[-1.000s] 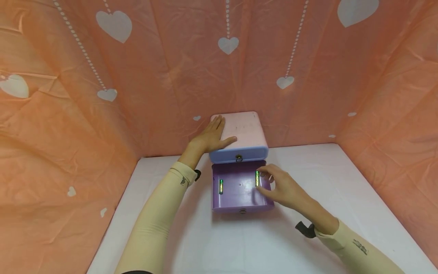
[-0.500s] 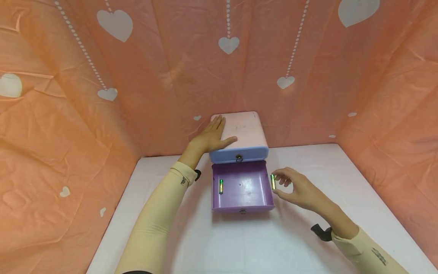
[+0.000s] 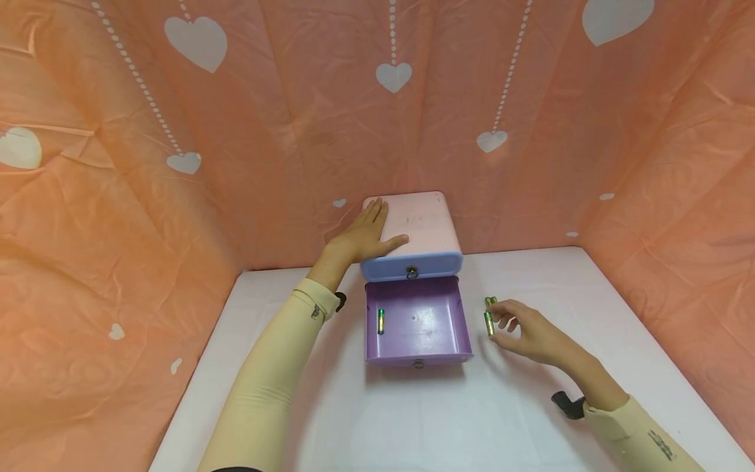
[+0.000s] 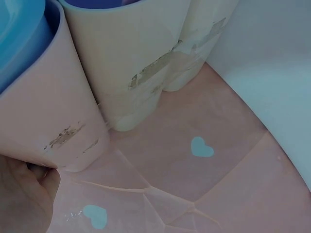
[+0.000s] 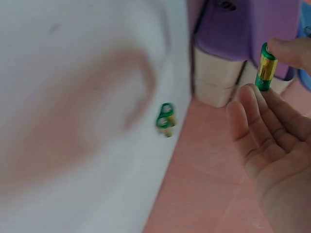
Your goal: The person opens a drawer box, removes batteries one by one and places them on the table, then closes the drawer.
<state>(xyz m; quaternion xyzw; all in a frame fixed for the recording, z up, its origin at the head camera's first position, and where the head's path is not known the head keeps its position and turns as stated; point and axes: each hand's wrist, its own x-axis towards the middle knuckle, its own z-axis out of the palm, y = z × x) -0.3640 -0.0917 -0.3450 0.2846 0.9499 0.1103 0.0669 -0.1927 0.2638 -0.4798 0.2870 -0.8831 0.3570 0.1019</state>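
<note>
In the head view the left hand (image 3: 364, 237) rests flat, fingers extended, on the pink top of a small drawer unit (image 3: 420, 223). Below its blue drawer front, a purple drawer (image 3: 415, 341) stands pulled out, with one green-and-gold battery (image 3: 381, 322) at its left side. Right of that drawer, the right hand (image 3: 531, 335) pinches another battery (image 3: 489, 324) by its ends between thumb and fingertips. The right wrist view shows this held battery (image 5: 266, 68) clearly. Two more batteries (image 5: 165, 119) stand close together on the white surface.
The white tabletop (image 3: 389, 419) extends around the unit. Orange cloth (image 3: 307, 131) with white hearts hangs behind and at both sides. In the left wrist view, pale unit walls (image 4: 126, 63) with worn tape patches stand beside the cloth.
The right hand has carried a battery out of the purple drawer, over its right edge, to beside the standing batteries. The left hand has stayed on the unit.
</note>
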